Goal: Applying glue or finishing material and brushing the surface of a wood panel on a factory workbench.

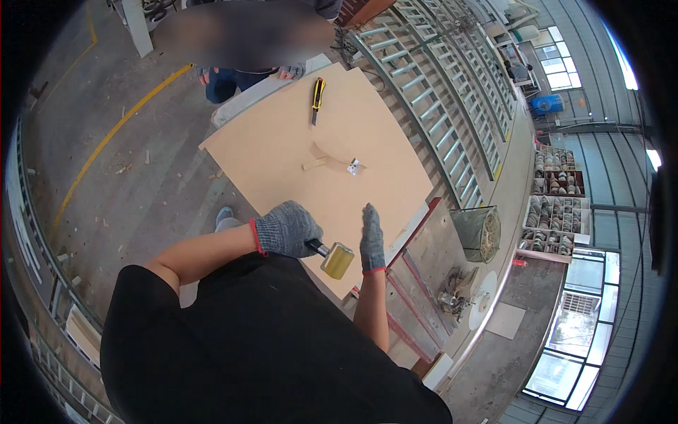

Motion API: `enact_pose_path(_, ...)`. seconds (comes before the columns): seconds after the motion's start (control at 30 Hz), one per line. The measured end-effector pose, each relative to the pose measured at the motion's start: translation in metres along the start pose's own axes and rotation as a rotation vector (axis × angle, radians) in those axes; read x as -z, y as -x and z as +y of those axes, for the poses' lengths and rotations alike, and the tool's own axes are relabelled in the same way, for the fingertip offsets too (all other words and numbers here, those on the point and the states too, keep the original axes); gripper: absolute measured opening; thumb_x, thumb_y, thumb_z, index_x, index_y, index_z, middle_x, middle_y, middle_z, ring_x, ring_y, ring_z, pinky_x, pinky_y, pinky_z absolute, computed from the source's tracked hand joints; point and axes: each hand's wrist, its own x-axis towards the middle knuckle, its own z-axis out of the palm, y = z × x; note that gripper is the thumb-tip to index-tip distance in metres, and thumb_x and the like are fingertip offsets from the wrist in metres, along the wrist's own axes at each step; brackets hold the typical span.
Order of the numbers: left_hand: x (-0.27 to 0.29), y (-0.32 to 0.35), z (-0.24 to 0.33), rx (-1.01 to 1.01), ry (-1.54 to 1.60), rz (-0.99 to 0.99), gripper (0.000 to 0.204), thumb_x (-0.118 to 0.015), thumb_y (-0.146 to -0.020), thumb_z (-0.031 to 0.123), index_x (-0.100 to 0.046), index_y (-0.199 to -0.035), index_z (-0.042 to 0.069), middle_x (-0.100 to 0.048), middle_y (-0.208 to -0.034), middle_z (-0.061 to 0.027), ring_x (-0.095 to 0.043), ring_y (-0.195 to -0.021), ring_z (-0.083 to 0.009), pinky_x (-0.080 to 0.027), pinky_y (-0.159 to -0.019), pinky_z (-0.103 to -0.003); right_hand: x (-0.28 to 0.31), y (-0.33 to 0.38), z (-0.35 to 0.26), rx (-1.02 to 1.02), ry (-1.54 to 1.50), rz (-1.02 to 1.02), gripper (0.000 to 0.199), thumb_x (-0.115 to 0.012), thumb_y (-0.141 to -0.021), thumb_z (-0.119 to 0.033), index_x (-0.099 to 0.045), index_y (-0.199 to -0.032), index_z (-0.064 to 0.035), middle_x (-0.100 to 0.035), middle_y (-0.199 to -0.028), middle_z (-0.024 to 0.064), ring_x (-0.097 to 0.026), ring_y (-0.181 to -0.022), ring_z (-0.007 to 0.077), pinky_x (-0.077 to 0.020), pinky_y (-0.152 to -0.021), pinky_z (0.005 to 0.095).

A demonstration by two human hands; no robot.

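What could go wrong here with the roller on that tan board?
1. The left hand holds the yellow roller at the near edge of the tan board; it could slip off the edge.
2. The right hand lies flat just beside the roller and might get pinched.
3. A yellow utility knife lies loose on the board near another person's gloved hands; jolting the board could shift it.

Daylight, bright, soft. Light comes from big windows (575, 339) at right side; glass there glows white. Shadows faint. Tan board (318, 162) clear and sharp. Straight lines bend near rim. Corners black from round lens. Blurred patch at top middle.
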Motion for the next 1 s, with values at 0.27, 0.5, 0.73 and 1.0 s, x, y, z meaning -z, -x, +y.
enact_pose_path(0.27,-0.024,-0.006,-0.057,0.308,-0.023,-0.058,0.029,-0.064,-0.080,0.041,-0.073,-0.086,0.014,-0.071,-0.082,-0.0126,-0.069,-0.078,-0.0318,-0.054,-0.071,-0.046,0.059,-0.032,-0.249,0.232,-0.357,-0.004,0.091,-0.065,-0.083,-0.047,-0.027,-0.151,0.0007,-0.021,-0.156,0.0291,-0.006,-0.148,0.0481,0.0036,-0.117,0.0581)
enact_pose_path(0.5,0.012,0.006,-0.051,0.343,-0.087,-0.072,0.029,-0.057,-0.086,0.036,-0.073,-0.089,0.013,-0.072,-0.083,-0.0133,-0.071,-0.082,-0.0302,-0.055,-0.073,-0.044,0.051,-0.077,-0.265,0.293,0.119,0.066,0.079,-0.056,-0.091,-0.049,-0.034,-0.147,0.0014,-0.019,-0.158,0.0259,-0.001,-0.149,0.0470,0.0070,-0.114,0.0631)
enact_pose_path(0.73,0.038,0.058,-0.039,0.015,0.277,0.314,0.009,-0.070,-0.069,0.023,-0.068,-0.070,0.014,-0.062,-0.062,-0.0130,-0.063,-0.058,-0.0342,-0.048,-0.055,-0.043,-0.114,-0.027,-0.022,-0.267,0.062,-0.118,0.048,-0.044,-0.101,-0.027,-0.041,-0.142,-0.0008,-0.040,-0.149,0.0221,-0.036,-0.139,0.0403,-0.0268,-0.111,0.0614)
enact_pose_path(1.0,-0.033,0.008,-0.055,-0.085,0.307,0.242,0.013,-0.068,-0.072,0.026,-0.070,-0.074,0.013,-0.064,-0.068,-0.0117,-0.063,-0.063,-0.0344,-0.050,-0.058,-0.044,-0.068,-0.037,-0.106,-0.550,-1.646,0.108,0.069,-0.040,-0.100,-0.054,-0.040,-0.144,-0.0005,-0.039,-0.151,0.0206,-0.035,-0.141,0.0329,-0.0246,-0.118,0.0437)
